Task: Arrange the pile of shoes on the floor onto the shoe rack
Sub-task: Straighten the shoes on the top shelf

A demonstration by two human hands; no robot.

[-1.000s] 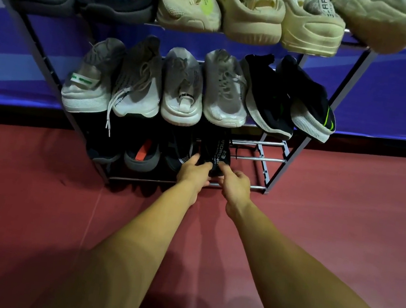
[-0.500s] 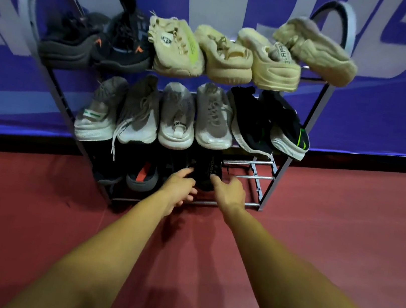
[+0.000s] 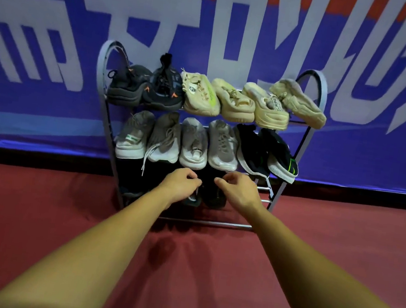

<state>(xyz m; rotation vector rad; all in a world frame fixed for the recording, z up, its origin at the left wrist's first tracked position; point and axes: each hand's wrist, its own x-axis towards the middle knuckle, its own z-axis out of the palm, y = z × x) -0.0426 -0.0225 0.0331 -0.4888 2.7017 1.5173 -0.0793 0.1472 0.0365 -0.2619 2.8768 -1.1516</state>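
Red flooring (image 3: 339,253) runs under both forearms and carries no loose shoe anywhere in view. The pile the task speaks of cannot be seen, so by my judgement the work is close to its end. Whether any shoes lie outside the view cannot be told.

Just beyond the hands stands the shoe rack (image 3: 318,97), against a blue banner (image 3: 46,104). High above the hands, its top tier holds two dark trainers (image 3: 127,87) and four beige shoes (image 3: 233,100), and is packed from end to end. Directly above the hands, the middle tier holds four grey shoes (image 3: 195,144) and a black-and-green pair (image 3: 252,150), which is tipped on edge at the end over the right hand.

The bottom tier is in shadow. Black shoes (image 3: 214,195) sit between and just behind the two hands, and more dark shapes lie off beyond the left hand, too dim to count. Beyond the right hand, bare rails (image 3: 266,189) show, so that end seems to have room for a shoe or two.

The left hand (image 3: 181,185) and right hand (image 3: 240,189) hover side by side in front of the bottom tier. Their fingers are loosely curled and nothing shows in either one. I read this as the moment after a shoe is set down. What remains is at most a small straightening, or filling the bare rails.
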